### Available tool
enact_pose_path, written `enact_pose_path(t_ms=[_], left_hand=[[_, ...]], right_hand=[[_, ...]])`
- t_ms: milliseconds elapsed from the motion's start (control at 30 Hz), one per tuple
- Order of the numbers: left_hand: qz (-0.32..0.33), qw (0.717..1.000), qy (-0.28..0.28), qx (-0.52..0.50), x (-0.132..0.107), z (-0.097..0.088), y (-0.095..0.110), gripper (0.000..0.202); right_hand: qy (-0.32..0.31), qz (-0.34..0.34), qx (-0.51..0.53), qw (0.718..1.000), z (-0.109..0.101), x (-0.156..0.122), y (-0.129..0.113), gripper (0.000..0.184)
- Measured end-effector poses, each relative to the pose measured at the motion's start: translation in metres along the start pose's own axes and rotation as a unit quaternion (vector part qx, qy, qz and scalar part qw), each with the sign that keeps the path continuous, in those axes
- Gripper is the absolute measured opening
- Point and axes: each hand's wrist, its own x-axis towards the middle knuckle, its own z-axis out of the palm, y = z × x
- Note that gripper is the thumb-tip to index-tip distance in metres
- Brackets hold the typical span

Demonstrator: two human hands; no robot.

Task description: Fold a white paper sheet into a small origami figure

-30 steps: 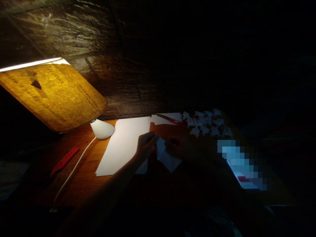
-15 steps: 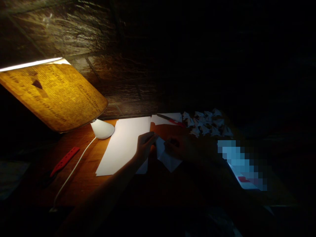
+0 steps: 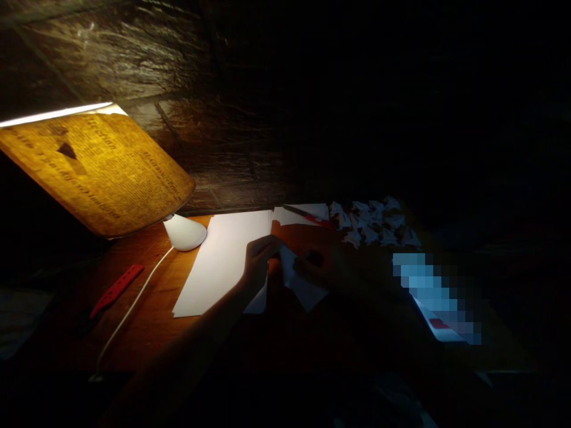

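Note:
A partly folded sheet of paper [image 3: 307, 290] is held between my two hands, low over the dark middle of the table. My left hand [image 3: 261, 255] pinches its upper left corner, with the fingers curled. My right hand [image 3: 316, 264] is closed on its right side; deep shadow hides most of those fingers. A crease runs across the paper, and one point hangs toward me. Left of it lies a stack of white paper [image 3: 223, 255], partly behind my left hand and wrist.
A lamp [image 3: 98, 172] stands at left on a white base [image 3: 187, 233]. Its white cord [image 3: 138, 297] runs past a red power strip [image 3: 118, 288]. Behind my hands, a red-handled knife or scissors [image 3: 310, 217] rests on paper. Several folded paper pieces [image 3: 370, 223] and a lit, blurred-out screen [image 3: 435, 294] lie at right.
My left hand has shifted slightly left, its fingers more bent over the paper's corner. My right hand has edged slightly left along the sheet. Other things stay put.

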Motion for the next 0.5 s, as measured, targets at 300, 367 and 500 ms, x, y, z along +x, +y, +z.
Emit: enact_pose_path(t_ms=[300,367,500], left_hand=[[-0.044,0.997,0.002,-0.063,0.0005,0.0033,0.0007,0.023],[-0.040,0.997,0.006,-0.071,0.0018,0.0020,-0.0003,0.026],[-0.029,0.997,0.024,-0.071,0.0044,-0.0009,-0.0004,0.028]], right_hand=[[0.013,0.011,0.012,1.000,0.0008,-0.0003,-0.0042,0.025],[0.018,0.016,0.010,1.000,0.0015,-0.0006,-0.0027,0.025],[0.019,0.007,0.010,1.000,0.0025,-0.0006,-0.0013,0.027]])
